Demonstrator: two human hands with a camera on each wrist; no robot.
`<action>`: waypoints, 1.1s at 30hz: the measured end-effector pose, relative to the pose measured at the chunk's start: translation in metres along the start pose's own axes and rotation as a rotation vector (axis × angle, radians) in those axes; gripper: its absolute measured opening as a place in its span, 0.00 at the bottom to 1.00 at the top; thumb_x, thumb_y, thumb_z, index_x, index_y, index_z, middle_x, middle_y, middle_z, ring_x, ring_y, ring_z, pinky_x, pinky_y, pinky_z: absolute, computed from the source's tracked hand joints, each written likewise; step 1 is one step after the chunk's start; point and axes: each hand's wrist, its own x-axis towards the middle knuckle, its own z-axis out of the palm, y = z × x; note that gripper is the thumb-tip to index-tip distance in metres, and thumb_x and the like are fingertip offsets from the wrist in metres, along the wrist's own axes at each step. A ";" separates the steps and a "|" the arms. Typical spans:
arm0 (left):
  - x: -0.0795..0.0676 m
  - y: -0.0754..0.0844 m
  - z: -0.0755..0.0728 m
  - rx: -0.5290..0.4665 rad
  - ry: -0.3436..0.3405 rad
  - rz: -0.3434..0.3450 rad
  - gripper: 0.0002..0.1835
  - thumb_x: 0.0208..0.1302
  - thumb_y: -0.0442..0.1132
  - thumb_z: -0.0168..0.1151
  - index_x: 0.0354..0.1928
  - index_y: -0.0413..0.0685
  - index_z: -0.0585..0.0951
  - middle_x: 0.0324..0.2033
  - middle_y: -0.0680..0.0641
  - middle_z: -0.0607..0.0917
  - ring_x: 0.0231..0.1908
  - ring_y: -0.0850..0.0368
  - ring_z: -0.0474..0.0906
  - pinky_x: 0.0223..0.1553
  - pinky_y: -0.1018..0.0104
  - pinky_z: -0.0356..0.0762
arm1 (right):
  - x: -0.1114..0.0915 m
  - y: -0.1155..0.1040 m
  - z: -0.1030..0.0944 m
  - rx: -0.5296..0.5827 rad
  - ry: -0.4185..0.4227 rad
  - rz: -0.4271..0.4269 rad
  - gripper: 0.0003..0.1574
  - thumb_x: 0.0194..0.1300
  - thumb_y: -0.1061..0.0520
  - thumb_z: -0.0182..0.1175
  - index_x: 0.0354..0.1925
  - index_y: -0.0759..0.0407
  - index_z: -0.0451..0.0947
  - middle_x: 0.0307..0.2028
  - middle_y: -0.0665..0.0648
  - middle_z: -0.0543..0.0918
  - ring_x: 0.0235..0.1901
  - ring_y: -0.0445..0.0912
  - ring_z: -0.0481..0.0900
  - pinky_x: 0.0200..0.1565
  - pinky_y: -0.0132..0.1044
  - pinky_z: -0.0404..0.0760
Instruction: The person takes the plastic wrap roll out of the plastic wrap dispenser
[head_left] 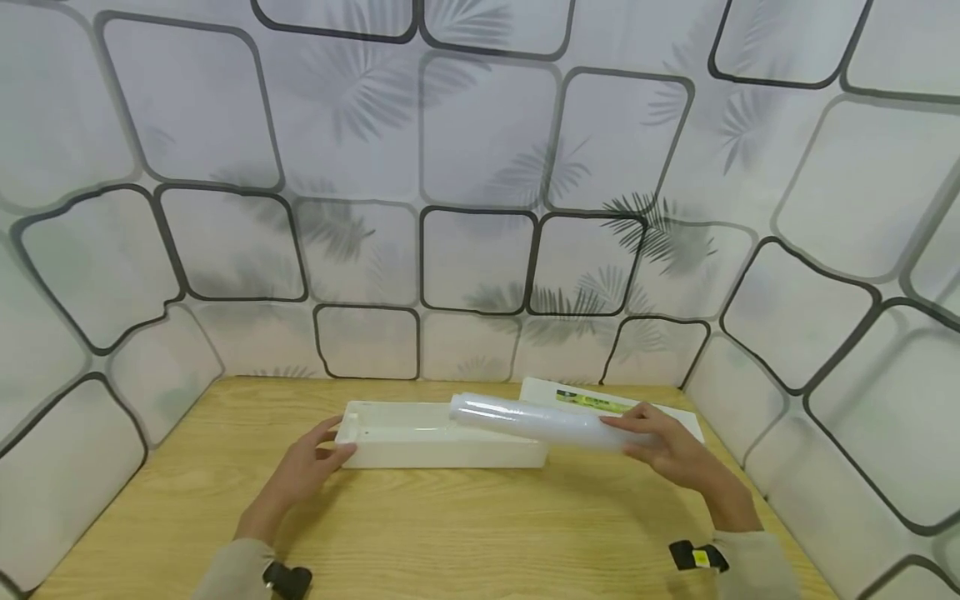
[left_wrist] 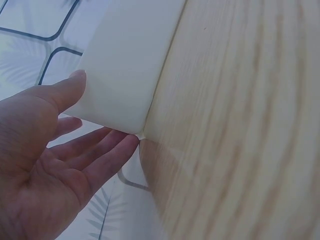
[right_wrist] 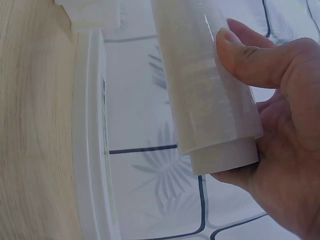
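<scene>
A roll of clear plastic wrap (head_left: 540,419) slants over the right part of a long white box (head_left: 442,454). My right hand (head_left: 667,446) grips the roll near its right end, thumb on one side and fingers round the other. In the right wrist view, a pale core (right_wrist: 225,156) sticks out of the wrap's end. The box lies lengthwise on the table with its open top up. At its left end my left hand (head_left: 311,458) holds the corner, with the thumb (left_wrist: 72,92) on the front face and fingertips against the end.
Behind the roll, a white lid (head_left: 540,390) with a green and yellow label (head_left: 592,401) lies at an angle near the back right. The wooden table (head_left: 450,533) meets a patterned sheet (head_left: 480,258) at the back and both sides.
</scene>
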 end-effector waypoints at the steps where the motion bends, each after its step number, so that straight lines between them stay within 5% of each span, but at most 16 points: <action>1: 0.000 0.000 0.000 0.000 0.000 -0.005 0.37 0.75 0.47 0.62 0.77 0.39 0.61 0.65 0.23 0.75 0.55 0.33 0.84 0.49 0.52 0.88 | -0.001 0.001 -0.002 -0.001 0.003 0.007 0.29 0.64 0.71 0.66 0.63 0.61 0.81 0.44 0.55 0.79 0.42 0.32 0.73 0.36 0.30 0.78; 33: -0.001 0.003 0.000 -0.009 0.010 0.001 0.36 0.75 0.45 0.63 0.77 0.37 0.62 0.64 0.23 0.75 0.54 0.32 0.84 0.48 0.51 0.88 | -0.071 0.045 -0.060 -0.068 0.086 0.210 0.28 0.60 0.72 0.68 0.59 0.62 0.84 0.44 0.49 0.83 0.43 0.31 0.72 0.41 0.24 0.71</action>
